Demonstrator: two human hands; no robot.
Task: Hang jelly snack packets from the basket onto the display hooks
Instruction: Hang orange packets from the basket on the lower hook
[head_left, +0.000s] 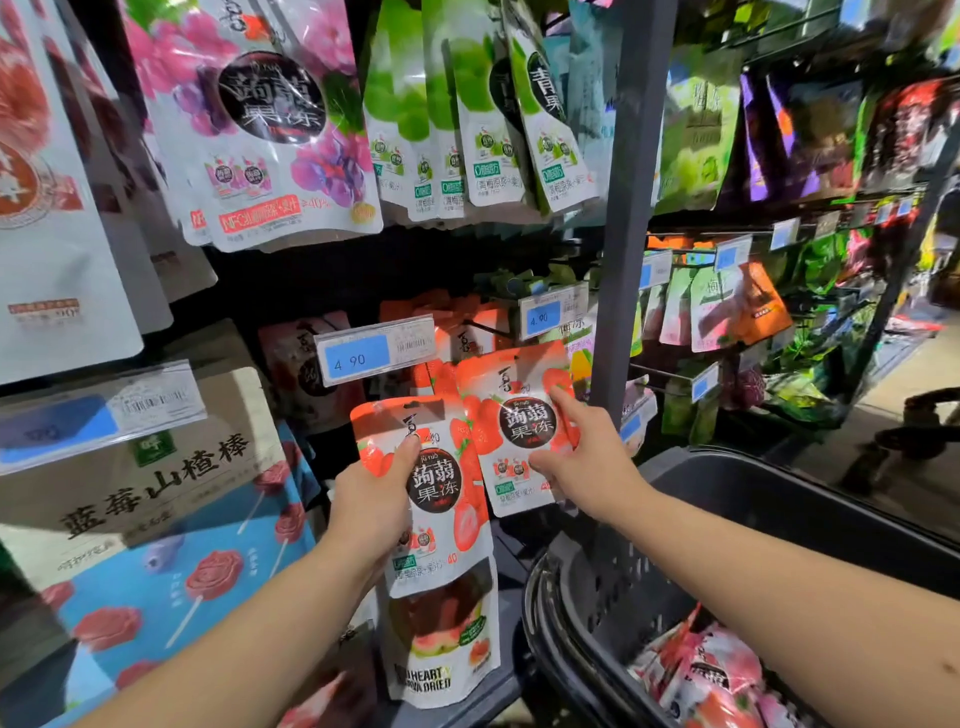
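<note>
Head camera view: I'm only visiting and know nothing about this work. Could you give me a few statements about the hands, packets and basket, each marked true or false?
1. The left hand grips a strawberry jelly packet. True.
2. The basket holds nothing. False: pink and red packets lie in it.
3. The right hand holds a second strawberry packet up near the shelf. True.
4. The blue price tag above the left hand reads 9.40. False: it reads 4.90.
5. Both hands are inside the basket. False: both are raised at the display, outside it.
</note>
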